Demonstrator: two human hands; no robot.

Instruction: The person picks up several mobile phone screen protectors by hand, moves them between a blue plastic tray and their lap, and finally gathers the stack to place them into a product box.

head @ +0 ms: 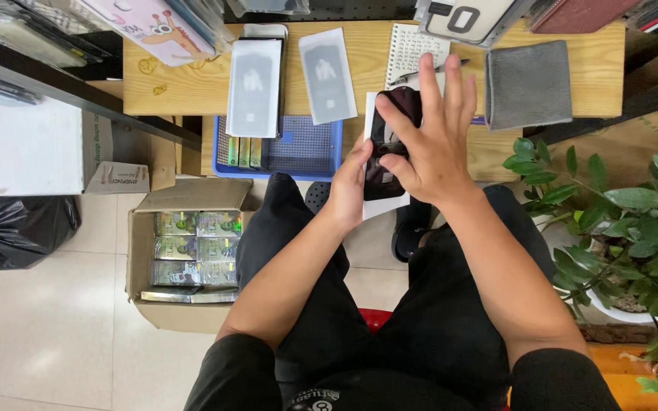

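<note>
Bright, even daylight fills the view, soft and without a clear single source. Shadows are weak: a faint one lies under the desk [192,91] edge at 10 o'clock and beneath the box [146,228] at 8 o'clock. Mild glare shows on the floor tiles [47,320] at 8 o'clock and on the plastic sleeves [253,87] at 12 o'clock. Focus is sharp at centre; the raised right hand [432,144] is slightly soft. Wide-angle bending stretches the corners, and the plant [634,228] at 3 o'clock blurs a little.
</note>
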